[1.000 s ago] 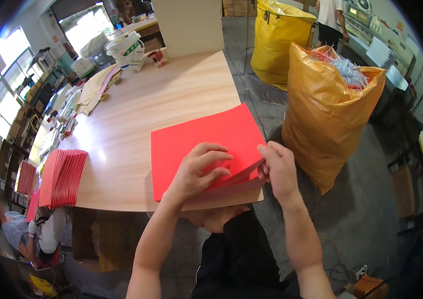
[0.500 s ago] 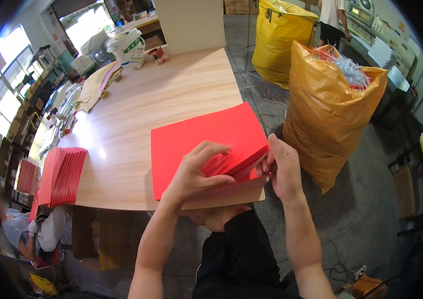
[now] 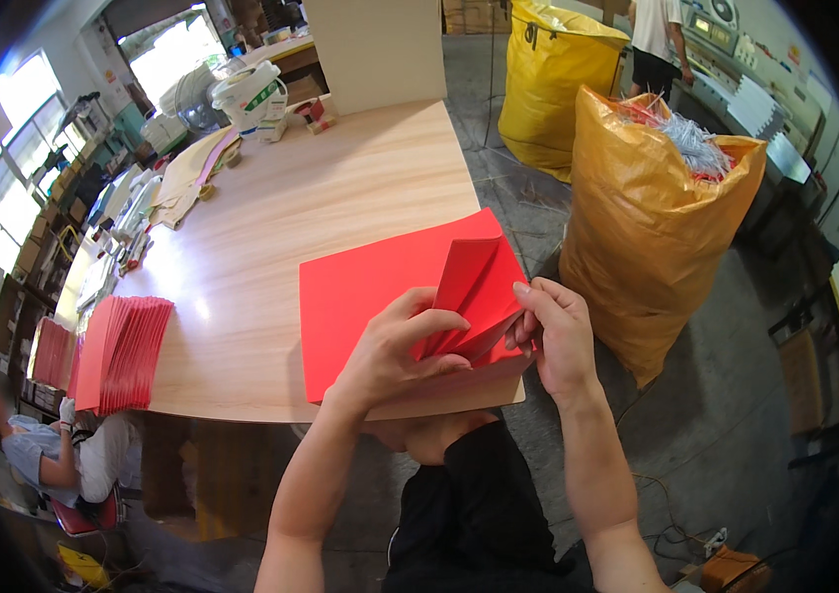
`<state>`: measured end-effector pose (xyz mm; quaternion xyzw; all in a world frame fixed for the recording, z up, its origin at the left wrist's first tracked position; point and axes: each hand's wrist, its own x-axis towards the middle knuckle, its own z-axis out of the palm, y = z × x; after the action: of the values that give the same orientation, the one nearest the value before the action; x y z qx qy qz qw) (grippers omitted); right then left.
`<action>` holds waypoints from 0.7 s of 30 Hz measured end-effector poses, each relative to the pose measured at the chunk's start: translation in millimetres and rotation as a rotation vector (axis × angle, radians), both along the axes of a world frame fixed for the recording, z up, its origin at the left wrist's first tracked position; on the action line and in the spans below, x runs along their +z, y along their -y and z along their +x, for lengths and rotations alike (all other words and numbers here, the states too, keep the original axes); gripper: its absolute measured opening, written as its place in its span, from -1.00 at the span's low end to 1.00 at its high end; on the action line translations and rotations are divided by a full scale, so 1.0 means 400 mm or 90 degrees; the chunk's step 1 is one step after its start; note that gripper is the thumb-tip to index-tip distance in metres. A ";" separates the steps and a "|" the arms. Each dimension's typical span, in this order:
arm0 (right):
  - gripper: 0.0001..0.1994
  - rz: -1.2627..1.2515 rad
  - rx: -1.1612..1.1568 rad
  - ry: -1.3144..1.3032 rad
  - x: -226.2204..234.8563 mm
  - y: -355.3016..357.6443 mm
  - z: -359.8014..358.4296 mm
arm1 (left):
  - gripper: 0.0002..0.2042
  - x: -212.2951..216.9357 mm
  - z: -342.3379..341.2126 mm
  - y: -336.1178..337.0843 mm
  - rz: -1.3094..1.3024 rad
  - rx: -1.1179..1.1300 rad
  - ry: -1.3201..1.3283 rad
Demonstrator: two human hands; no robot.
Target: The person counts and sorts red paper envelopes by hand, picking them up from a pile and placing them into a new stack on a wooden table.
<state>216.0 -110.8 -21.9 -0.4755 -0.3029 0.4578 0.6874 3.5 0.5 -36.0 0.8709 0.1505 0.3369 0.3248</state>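
A stack of red paper sheets (image 3: 365, 287) lies at the near right corner of the wooden table (image 3: 340, 198). The top sheet (image 3: 474, 292) is lifted and bent upward at its right end. My left hand (image 3: 395, 351) rests on the stack with fingers curled under the raised fold. My right hand (image 3: 558, 336) pinches the sheet's right edge at the table corner.
A fanned pile of red folded pieces (image 3: 118, 351) sits at the table's left edge. Two stuffed yellow sacks (image 3: 652, 227) stand right of the table. A seated person (image 3: 54, 450) is at lower left. Bags and papers (image 3: 242, 99) crowd the far end.
The top red sheet's right end has risen from flat into a raised fold. My left fingers slid under it while my right hand kept hold of the edge.
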 end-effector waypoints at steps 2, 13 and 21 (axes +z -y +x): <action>-0.62 -0.001 0.011 0.013 -0.007 0.006 0.007 | -0.56 0.003 -0.001 0.000 -0.017 0.002 -0.010; -0.74 0.197 -0.182 0.925 -0.049 0.072 -0.053 | -0.50 -0.006 0.001 -0.002 0.029 -0.002 -0.018; -0.57 0.139 -0.001 0.880 -0.095 0.086 -0.039 | -0.26 0.018 0.015 0.027 0.187 0.017 -0.109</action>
<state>200.5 -145.1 -59.9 -0.5862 -0.7145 0.0165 0.3814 9.3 -10.1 -28.6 0.9323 0.1382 0.2843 0.1758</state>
